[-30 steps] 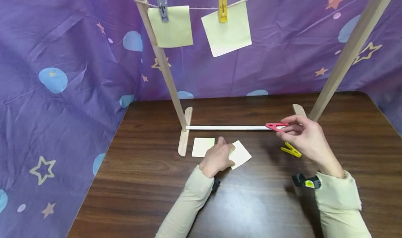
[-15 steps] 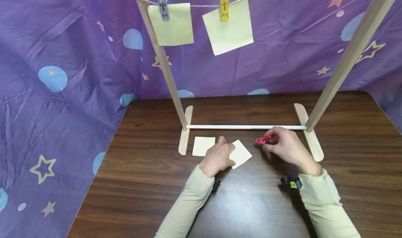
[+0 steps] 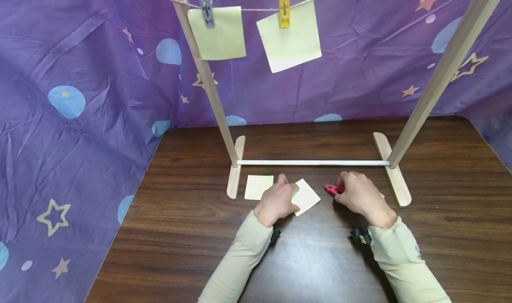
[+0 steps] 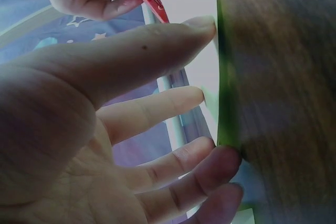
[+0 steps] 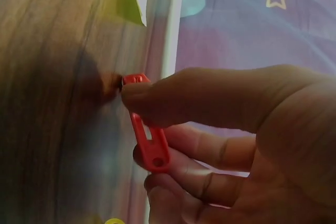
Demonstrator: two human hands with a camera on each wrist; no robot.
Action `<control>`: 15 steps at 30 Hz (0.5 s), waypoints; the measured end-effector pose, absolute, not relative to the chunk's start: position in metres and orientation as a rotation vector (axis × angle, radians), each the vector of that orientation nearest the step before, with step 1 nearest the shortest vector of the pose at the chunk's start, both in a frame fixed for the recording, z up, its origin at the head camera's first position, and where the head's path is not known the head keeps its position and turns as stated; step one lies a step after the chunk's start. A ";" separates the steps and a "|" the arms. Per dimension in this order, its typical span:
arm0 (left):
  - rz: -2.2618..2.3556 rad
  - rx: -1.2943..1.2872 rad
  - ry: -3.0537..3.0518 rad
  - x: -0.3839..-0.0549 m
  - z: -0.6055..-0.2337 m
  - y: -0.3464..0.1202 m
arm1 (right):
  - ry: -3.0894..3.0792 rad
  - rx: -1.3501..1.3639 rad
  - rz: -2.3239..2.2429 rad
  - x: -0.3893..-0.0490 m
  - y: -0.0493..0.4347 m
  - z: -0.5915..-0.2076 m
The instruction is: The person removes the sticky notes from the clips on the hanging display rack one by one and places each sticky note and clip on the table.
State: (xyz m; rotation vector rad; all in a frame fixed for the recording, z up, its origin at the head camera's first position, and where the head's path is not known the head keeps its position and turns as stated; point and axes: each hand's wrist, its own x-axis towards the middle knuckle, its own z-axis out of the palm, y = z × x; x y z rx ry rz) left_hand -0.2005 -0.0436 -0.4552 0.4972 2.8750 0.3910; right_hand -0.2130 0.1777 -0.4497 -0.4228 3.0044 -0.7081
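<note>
In the head view, my left hand (image 3: pixel 278 198) holds a pale yellow paper square (image 3: pixel 307 197) at the table, thumb and fingertips at its edges. The left wrist view shows the thumb tip on this paper square (image 4: pixel 202 51), one side standing a little off the wood. My right hand (image 3: pixel 362 196) pinches a red clothespin (image 3: pixel 333 189) between thumb and fingers, just right of that paper. The right wrist view shows the red clothespin (image 5: pixel 149 140) closely, its jaw end under the thumb. A yellow clothespin (image 3: pixel 382 195) lies mostly hidden behind the right hand.
A second paper square (image 3: pixel 258 186) lies left of my left hand. Behind stands a wooden frame with a white crossbar (image 3: pixel 312 162). On its string (image 3: pixel 256 9), a grey clothespin (image 3: pixel 206 7) and a yellow clothespin (image 3: pixel 284 7) each hold a paper square.
My right hand has moved left and down toward the paper, carrying the red clothespin past the yellow one on the table. The left hand stays in place.
</note>
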 end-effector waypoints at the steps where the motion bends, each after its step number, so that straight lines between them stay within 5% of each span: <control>1: 0.391 0.499 2.876 -0.200 -0.455 -0.044 | 3.008 -0.421 -0.702 -0.213 0.177 -0.450; 15: 0.378 0.503 2.882 -0.200 -0.454 -0.044 | 3.043 -0.395 -0.730 -0.209 0.172 -0.457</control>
